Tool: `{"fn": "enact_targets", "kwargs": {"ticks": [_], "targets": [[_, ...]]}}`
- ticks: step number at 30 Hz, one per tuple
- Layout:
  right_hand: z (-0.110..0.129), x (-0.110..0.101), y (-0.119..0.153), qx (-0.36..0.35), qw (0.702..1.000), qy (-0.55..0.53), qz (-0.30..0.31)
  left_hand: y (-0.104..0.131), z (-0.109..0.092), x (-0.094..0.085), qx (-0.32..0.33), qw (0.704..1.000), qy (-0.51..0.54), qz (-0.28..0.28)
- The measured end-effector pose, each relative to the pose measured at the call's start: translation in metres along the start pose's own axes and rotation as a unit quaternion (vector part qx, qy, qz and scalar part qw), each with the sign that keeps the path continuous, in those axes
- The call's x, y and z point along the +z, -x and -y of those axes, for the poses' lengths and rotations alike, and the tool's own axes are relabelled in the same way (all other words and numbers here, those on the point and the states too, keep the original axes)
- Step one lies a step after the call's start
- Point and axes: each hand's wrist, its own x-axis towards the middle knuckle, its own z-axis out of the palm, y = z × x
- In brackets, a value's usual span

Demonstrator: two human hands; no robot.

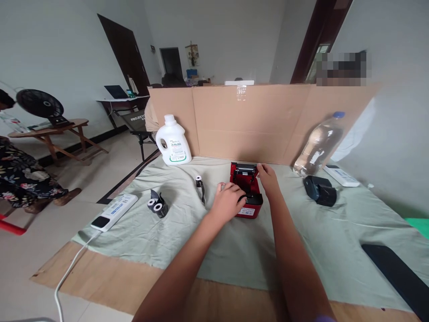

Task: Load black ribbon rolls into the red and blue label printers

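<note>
A small red and black receipt printer (250, 210) stands on the cloth in front of me, its lid (244, 169) raised at the back. My left hand (228, 199) grips the printer's near left side, fingers curled over the edge of the opening. At the lid's right edge, my right hand (267, 178) pinches it between thumb and fingers. Inside, the compartment looks dark, and my left fingers cover part of it. To the left lies a small paper roll (198, 180) with a dark loose strip. Farther left are two more dark paper rolls (160, 209) side by side.
A cardboard panel (241, 125) stands behind the cloth. Before it are a white jug (173, 143) and a clear bottle (318, 145). A power strip (114, 212) lies left; a black device (320, 191) and a dark slab (398, 277) lie right. A person sits far left.
</note>
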Motion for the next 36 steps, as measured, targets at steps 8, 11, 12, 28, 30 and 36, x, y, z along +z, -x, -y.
{"fn": "enact_targets", "kwargs": {"ticks": [8,11,12,28,30,36], "targets": [[-0.023,-0.005,0.044,-0.004,0.998,-0.056,-0.023,-0.005,0.0,-0.001,0.095,0.993,-0.071,-0.015],[-0.044,-0.003,0.063,-0.004,0.993,-0.116,0.027,-0.004,0.006,-0.001,0.082,0.996,-0.01,-0.039],[-0.049,-0.002,0.067,0.005,0.989,-0.146,0.034,-0.004,0.009,0.001,0.054,0.996,0.027,-0.059],[-0.049,0.005,0.069,0.111,0.952,-0.283,0.04,-0.01,0.03,0.049,-0.329,0.744,0.577,-0.08],[-0.054,0.006,0.068,0.127,0.947,-0.295,0.031,-0.009,0.03,0.049,-0.328,0.737,0.585,-0.082],[-0.068,0.016,0.073,0.093,0.925,-0.368,0.013,-0.006,0.033,0.052,-0.317,0.714,0.617,-0.099]]}}
